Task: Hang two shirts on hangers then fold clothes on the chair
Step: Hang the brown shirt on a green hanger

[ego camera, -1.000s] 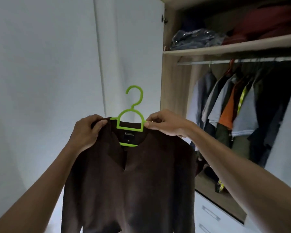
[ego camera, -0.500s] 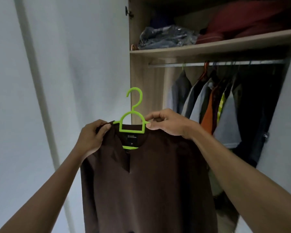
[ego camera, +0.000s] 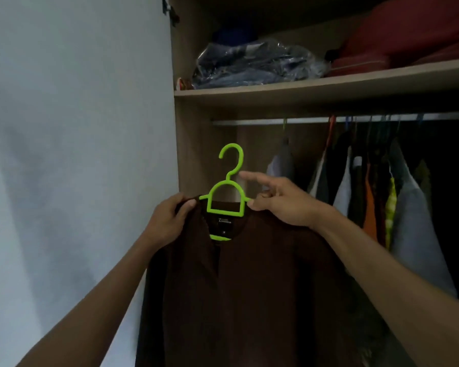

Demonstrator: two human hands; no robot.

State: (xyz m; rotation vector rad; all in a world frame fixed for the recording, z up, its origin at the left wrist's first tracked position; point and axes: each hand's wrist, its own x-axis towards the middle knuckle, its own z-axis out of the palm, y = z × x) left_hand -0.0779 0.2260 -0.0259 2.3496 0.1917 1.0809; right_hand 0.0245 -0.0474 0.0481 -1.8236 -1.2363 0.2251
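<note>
Holding a dark brown shirt on a lime-green plastic hanger in front of an open wardrobe. Left hand gripping the shirt's left shoulder, fingers curled over the fabric just beside the hanger's left arm. Right hand pinching the hanger's right arm at the shirt's right shoulder, thumb underneath, index finger stretching out straight toward the hanger's neck and not touching it. Hanging free below both hands, collar label showing inside the hanger's frame, hook pointing upward and sitting below the metal rail, clear of it. Hanging from the rail to the right: a row of garments, grey, orange and yellow-green among them. Resting on the shelf above: a plastic-wrapped blue bundle and red fabric. Standing at left: a white wardrobe door.
</note>
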